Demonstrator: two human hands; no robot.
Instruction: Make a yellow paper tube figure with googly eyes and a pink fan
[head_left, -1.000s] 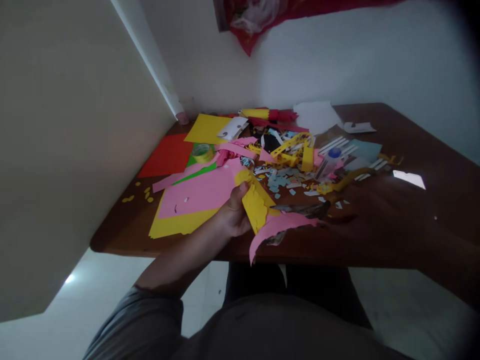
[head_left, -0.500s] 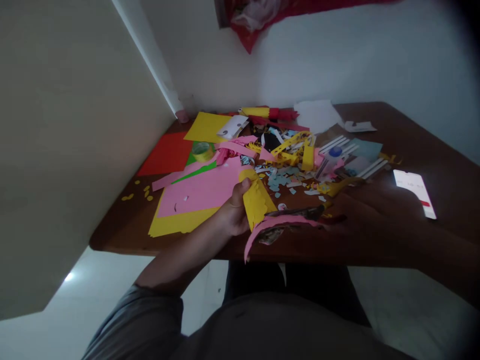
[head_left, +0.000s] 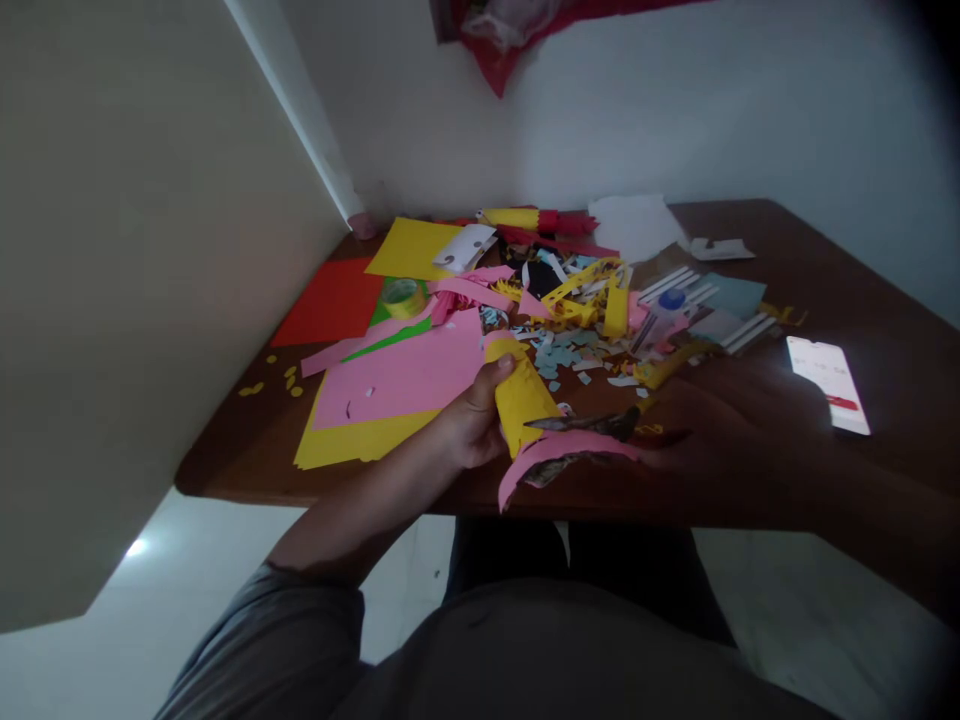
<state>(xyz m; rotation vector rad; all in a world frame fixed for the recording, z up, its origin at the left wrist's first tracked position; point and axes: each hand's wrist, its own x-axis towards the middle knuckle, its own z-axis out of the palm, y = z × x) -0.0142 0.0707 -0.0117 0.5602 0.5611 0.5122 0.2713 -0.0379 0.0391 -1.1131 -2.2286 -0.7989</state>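
Note:
My left hand (head_left: 480, 415) is closed around a rolled piece of yellow paper (head_left: 521, 395), its thumb pressed on the roll's side. A bit of pink shows at the roll's far end. In shadow on the right, my right hand (head_left: 735, 420) grips scissors (head_left: 592, 427) with dark, stained blades; a yellow part of the handle shows above the fingers. The blades are apart, and the upper tip is against or just in front of the yellow roll's near end. A curved pink paper strip (head_left: 555, 448) runs along the blades; what holds it is unclear.
Pink sheets (head_left: 405, 375) lie over yellow ones at left, near a tape roll (head_left: 403, 298). Behind my hands are paper scraps (head_left: 562, 350), yellow cut strips (head_left: 585, 300) and a blue-capped glue bottle (head_left: 660, 320). A lit phone (head_left: 829, 385) lies at right.
My left hand and the yellow roll have shifted slightly right, toward the scissors. The upper blade now overlaps the roll's near end, and the pink strip has moved a little right and up.

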